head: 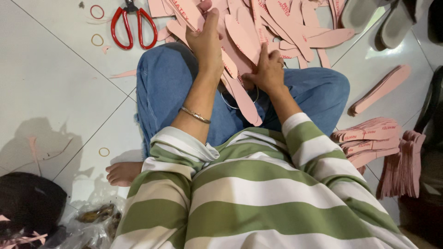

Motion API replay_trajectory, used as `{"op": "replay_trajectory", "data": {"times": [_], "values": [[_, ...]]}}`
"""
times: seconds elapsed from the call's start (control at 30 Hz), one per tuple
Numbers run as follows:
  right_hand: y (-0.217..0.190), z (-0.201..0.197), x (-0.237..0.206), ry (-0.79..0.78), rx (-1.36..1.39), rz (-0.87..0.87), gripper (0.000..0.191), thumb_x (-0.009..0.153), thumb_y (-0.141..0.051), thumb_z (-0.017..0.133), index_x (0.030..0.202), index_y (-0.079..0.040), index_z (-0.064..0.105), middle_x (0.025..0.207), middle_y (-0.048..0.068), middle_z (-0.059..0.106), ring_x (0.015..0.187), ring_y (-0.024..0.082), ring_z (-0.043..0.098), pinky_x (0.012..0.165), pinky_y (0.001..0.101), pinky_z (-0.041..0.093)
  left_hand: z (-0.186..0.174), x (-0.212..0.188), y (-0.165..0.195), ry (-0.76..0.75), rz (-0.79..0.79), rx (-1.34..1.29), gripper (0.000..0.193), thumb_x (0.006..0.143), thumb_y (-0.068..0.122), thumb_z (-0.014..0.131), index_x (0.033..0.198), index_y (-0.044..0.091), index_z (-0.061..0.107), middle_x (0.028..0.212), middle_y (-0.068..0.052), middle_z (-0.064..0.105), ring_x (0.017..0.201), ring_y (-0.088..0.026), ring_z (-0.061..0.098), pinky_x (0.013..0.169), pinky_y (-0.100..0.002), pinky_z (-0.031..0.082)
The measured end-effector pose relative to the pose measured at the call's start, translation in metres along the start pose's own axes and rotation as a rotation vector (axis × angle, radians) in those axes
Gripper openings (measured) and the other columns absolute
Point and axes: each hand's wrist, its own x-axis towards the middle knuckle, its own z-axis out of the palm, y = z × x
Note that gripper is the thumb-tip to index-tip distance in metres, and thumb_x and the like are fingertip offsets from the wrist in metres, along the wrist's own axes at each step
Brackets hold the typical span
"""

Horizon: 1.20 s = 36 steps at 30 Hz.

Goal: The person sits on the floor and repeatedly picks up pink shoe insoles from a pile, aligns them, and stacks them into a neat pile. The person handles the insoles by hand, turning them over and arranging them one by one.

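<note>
Pink insoles [258, 27]: loose heap at 12 o'clock, left hand [207, 41] and right hand [267, 69] closed on some over lap. Done stacks [369, 138] at 3 o'clock, probably banded; most unsorted.

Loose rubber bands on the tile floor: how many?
3: thin orange rubber band left of the red-handled scissors; yellowish one below it; another near the bare foot. More may be hidden.
</note>
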Motion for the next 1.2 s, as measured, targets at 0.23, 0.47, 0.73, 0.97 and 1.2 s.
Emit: {"op": "replay_trajectory", "data": {"times": [0.23,0.47,0.73,0.97,1.2], "values": [[0.057,0.015,0.003,0.132,0.338,-0.079,0.091,0.084,-0.03,0.083,0.161,-0.01,0.04,0.149,0.019,0.055,0.14,0.043,0.055,0.117,0.0476,0.048,0.006,-0.021,-0.018,0.021,0.066,-0.032,0.021,0.096,0.005,0.071,0.116,0.001,0.067,0.095,-0.001,0.069,0.071,-0.008,0.056,0.059,-0.025,0.043],[0.023,0.009,-0.028,0.167,0.203,-0.355,0.118,0.068,-0.043,0.094,0.159,-0.009,0.027,0.154,0.032,0.032,0.141,0.056,0.031,0.114,0.0675,0.036,0.014,-0.032,-0.014,0.017,0.085,-0.035,0.022,0.094,0.005,0.068,0.116,0.003,0.065,0.101,0.0,0.069,0.078,-0.007,0.061,0.06,-0.025,0.047],[0.05,0.047,-0.029,-0.057,-0.04,-0.361,0.084,0.087,-0.019,0.084,0.158,-0.034,0.042,0.161,0.024,0.038,0.133,0.045,0.056,0.104,0.0529,0.055,0.013,-0.023,-0.032,0.076,0.151,0.0,0.016,0.094,0.005,0.072,0.108,0.002,0.065,0.094,0.0,0.066,0.075,-0.008,0.058,0.062,-0.026,0.047],[0.138,-0.006,0.014,0.306,-0.132,-0.296,0.079,0.078,0.004,0.066,0.152,-0.018,0.047,0.162,0.027,0.03,0.143,0.047,0.046,0.116,0.0545,0.051,-0.021,-0.005,-0.019,0.091,0.206,-0.241,0.019,0.098,0.005,0.064,0.088,0.008,0.049,0.07,0.002,0.052,0.06,-0.009,0.048,0.056,-0.027,0.04],[0.055,0.026,0.025,0.119,-0.155,-0.307,0.095,0.086,-0.038,0.084,0.162,-0.006,0.037,0.159,0.032,0.032,0.147,0.051,0.03,0.109,0.0753,0.027,-0.011,-0.013,0.005,0.159,0.29,-0.114,0.017,0.101,0.002,0.06,0.089,0.006,0.048,0.071,0.001,0.053,0.063,-0.008,0.047,0.059,-0.028,0.04]]}}
